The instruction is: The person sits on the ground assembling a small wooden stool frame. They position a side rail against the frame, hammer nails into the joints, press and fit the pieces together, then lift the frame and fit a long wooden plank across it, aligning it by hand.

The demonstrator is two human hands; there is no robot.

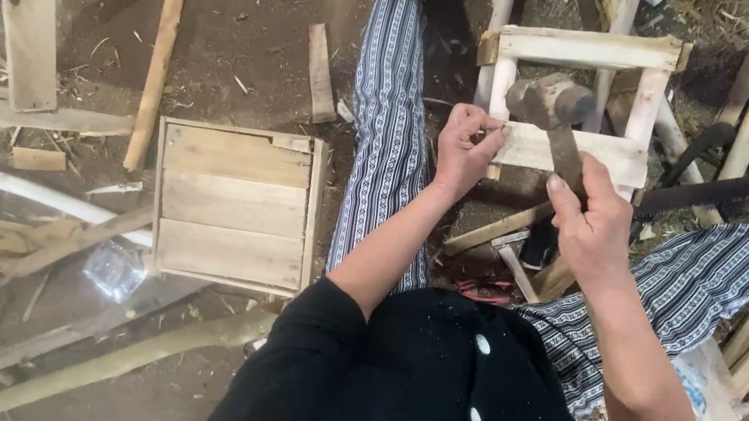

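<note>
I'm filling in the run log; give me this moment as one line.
right hand: holds hammer | left hand: pinched at slat of wooden frame | finished wooden panel on ground

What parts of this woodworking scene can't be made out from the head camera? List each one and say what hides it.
1. Whatever the left hand pinches against the wooden frame: too small, covered by the fingers.
2. The hammer handle's lower end: inside the right hand grip.
3. The frame's far end: cut off by the top edge.
4. The dark tool beside the right leg: partly hidden behind the frame and leg.
</note>
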